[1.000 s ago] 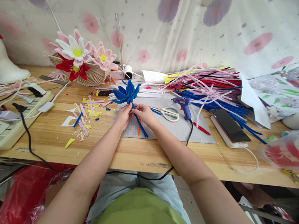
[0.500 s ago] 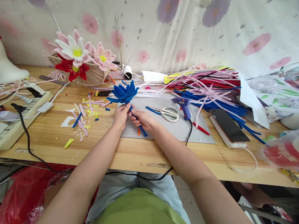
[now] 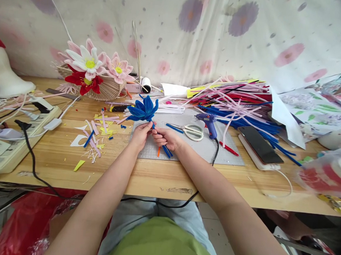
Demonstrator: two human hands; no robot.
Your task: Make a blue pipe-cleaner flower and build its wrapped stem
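A blue pipe-cleaner flower [image 3: 144, 109] with pointed petals is held above the cutting mat [image 3: 186, 149], tilted up and to the left. My left hand [image 3: 142, 135] pinches it just under the petals. Close beside it, my right hand [image 3: 166, 138] is closed around the stem, and the fingers of both hands nearly meet. Blue ends stick out below my right hand. To the right lie white-handled scissors [image 3: 193, 132], a blue pipe-cleaner piece [image 3: 174, 128] and a purple glue gun [image 3: 209, 124].
Yellow, pink and blue scraps [image 3: 96, 138] litter the left. Behind them stands a fan [image 3: 110, 91] with fabric-like flowers. Bundled pipe cleaners [image 3: 241, 105], a red pen [image 3: 229, 148] and a phone [image 3: 260, 144] lie right. The glue gun's black cord [image 3: 216, 153] crosses the front edge.
The flower has turned in my hands and shifted slightly right, its petals now facing more upright. My right hand's fingers have curled closer around the stem.
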